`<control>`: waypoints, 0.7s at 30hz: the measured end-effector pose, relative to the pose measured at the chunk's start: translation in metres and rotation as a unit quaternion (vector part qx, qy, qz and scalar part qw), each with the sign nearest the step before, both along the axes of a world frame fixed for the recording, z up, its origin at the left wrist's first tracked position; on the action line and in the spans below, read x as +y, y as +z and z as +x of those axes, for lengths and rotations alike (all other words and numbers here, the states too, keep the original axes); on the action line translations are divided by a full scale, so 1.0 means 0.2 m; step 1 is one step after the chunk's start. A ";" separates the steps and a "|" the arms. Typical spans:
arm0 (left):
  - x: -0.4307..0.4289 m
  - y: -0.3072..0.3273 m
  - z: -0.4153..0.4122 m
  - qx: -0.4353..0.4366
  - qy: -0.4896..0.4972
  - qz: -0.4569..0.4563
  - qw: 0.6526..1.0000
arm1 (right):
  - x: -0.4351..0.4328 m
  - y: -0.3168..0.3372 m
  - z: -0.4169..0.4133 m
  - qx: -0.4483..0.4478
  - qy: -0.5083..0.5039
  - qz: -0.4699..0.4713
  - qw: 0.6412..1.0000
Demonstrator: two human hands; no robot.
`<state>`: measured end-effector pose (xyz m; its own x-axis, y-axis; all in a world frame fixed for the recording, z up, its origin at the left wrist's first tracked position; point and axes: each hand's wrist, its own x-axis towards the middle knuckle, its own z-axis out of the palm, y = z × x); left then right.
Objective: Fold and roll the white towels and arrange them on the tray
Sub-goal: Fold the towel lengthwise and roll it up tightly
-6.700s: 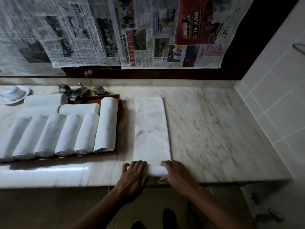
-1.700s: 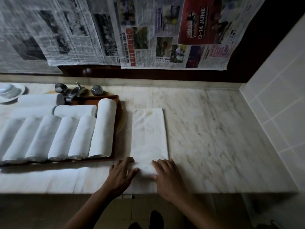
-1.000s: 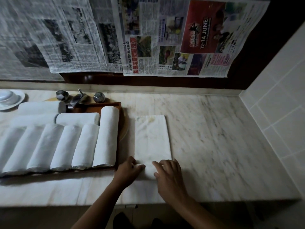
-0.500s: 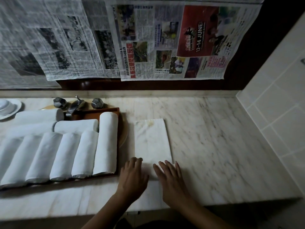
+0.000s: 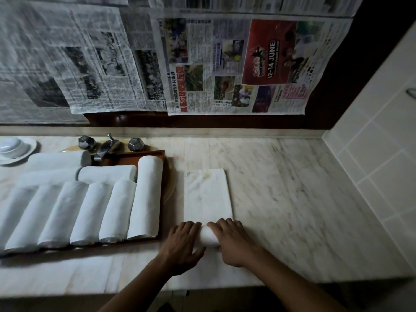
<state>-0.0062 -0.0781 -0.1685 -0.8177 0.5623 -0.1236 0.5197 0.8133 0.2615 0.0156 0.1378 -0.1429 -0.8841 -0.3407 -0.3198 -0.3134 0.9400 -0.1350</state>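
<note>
The towel (image 5: 207, 195) lay on the table (image 5: 292, 199) with its near end wound into a roll under my hands. My left hand (image 5: 183, 243) and right hand (image 5: 235, 243) pressed on that roll, fingers fairly straight, gripping nothing. The rest of it stretched flat away from me. Just to its left stood the tray (image 5: 146, 153), with rolled towels (image 5: 145, 197) lying side by side on it.

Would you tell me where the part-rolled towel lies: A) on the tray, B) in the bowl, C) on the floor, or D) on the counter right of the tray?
D: the towel lies on the counter beside the tray, left hand and right hand on its roll.
</note>
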 end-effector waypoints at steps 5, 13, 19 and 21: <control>-0.01 0.01 0.15 -0.035 0.031 0.053 0.997 | 0.02 0.00 0.10 -0.058 0.007 -0.040 0.997; 0.00 -0.03 0.23 -0.067 0.110 0.082 0.988 | 0.05 0.08 0.14 -0.130 -0.076 -0.144 0.978; 0.03 -0.02 0.16 -0.120 0.142 0.083 0.979 | 0.07 0.01 0.14 -0.118 -0.122 -0.175 0.970; 0.04 -0.01 0.15 -0.129 0.140 0.079 0.979 | 0.05 -0.01 0.18 -0.054 -0.110 -0.143 0.982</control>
<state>0.0228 -0.0704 -0.1706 -0.8956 0.3496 -0.2750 0.1828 0.8529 0.4890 0.0520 0.1485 -0.1454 -0.9124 -0.2338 -0.3360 -0.0751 0.9025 -0.4241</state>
